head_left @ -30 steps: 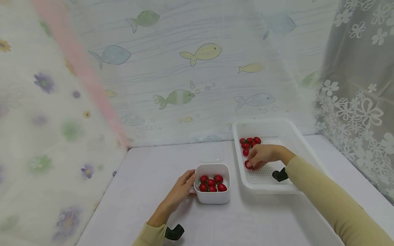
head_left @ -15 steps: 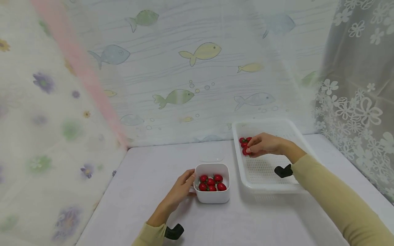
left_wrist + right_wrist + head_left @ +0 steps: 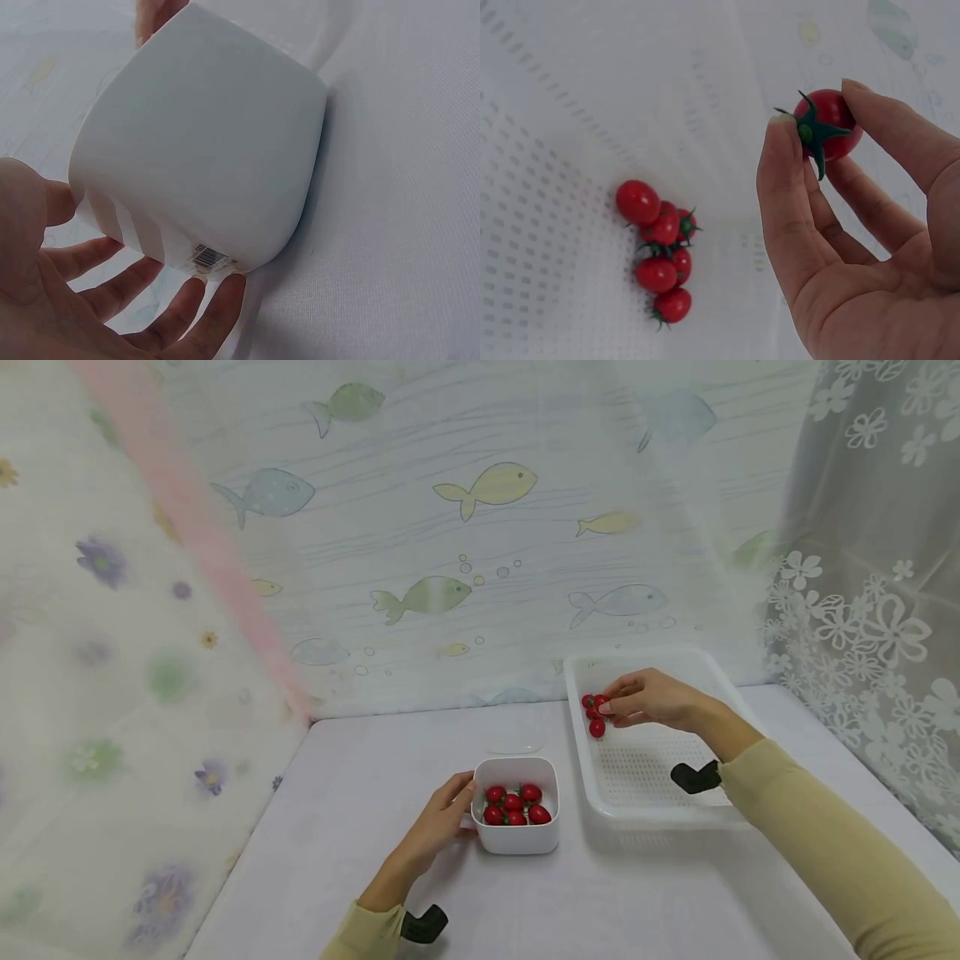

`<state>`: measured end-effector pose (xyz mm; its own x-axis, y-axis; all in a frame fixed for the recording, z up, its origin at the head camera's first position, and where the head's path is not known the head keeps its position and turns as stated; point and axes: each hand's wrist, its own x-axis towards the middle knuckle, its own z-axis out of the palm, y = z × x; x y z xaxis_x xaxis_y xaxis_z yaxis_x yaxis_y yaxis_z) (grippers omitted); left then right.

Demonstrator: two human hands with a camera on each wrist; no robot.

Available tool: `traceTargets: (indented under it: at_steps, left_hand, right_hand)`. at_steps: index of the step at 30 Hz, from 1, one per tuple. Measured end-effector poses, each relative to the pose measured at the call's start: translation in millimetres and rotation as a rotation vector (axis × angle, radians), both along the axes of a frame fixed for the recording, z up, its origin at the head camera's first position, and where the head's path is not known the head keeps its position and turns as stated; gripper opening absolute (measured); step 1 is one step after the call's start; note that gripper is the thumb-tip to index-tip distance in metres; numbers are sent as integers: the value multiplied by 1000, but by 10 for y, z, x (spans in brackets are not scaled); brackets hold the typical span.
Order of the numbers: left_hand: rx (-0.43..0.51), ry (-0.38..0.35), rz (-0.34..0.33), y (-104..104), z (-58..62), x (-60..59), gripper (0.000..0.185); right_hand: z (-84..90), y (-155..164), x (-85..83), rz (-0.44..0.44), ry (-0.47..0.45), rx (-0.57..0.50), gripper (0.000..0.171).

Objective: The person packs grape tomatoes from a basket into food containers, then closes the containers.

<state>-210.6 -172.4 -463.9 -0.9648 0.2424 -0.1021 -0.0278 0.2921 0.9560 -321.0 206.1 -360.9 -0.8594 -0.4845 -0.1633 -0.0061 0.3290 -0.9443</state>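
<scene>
On the left, I have my left hand cupped against the white bowl, fingers spread along its smooth, rounded plastic wall and touching its base on the table. Inside the bowl, just beyond those fingers, lie several cherry tomatoes, glossy and red. Further right, my right hand hovers over the far corner of the perforated white tray, thumb and forefinger pinching one cherry tomato by its sides, green calyx facing the palm. I judge it light, smooth and easily bruised, so a soft pinch across the round middle suits it. Below those fingers a small cluster of tomatoes rests on the tray's dotted floor.
</scene>
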Motion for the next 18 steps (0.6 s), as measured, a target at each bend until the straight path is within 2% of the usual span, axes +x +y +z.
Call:
traceTargets:
  at_steps: [7,14,18]
  left_hand:
    - [-2,-1,-1,-6,1,-3,54]
    - [-2,3,-3,-9,-3,-18,53]
    - [8,5,-9,-15,-4,-22,53]
  right_hand:
    - [83,-107,157,-7,54,-15,47]
    - [95,-257,306,2,73,-43,40]
    - [79,-372,416,22,115,-13,35]
